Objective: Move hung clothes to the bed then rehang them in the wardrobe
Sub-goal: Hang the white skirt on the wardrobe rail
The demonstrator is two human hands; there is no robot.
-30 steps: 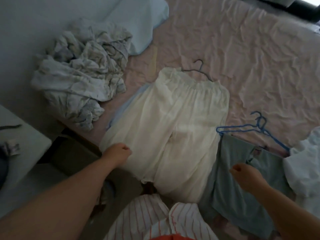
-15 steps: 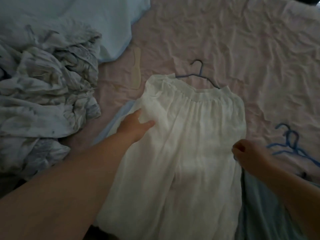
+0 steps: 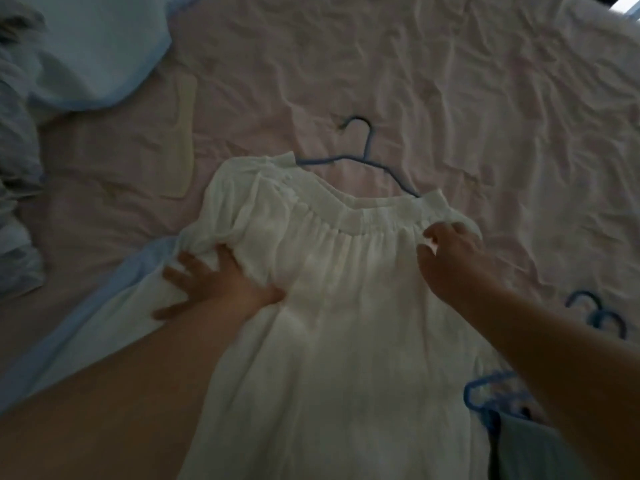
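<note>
A white gathered garment (image 3: 346,323) lies flat on the pink bed sheet (image 3: 450,98). It sits on a blue hanger (image 3: 363,154) whose hook pokes out above the waistband. My left hand (image 3: 221,285) rests on the garment's left edge with fingers spread, and cloth is bunched up against the fingertips. My right hand (image 3: 453,258) is at the right end of the waistband, fingers curled onto the fabric. A light blue garment (image 3: 104,306) shows from under the white one on the left.
More blue hangers (image 3: 595,313) lie at the right, one of them (image 3: 485,393) carrying a grey-blue garment (image 3: 533,445). A pale blue pillow (image 3: 104,53) and a crumpled blanket (image 3: 17,168) sit at the left. A flat beige piece (image 3: 183,140) lies on the sheet.
I have leaned in closer over the bed. Both hands moved up the white garment: the left pushed cloth up along its left edge, and the right went from the lower right side to the waistband.
</note>
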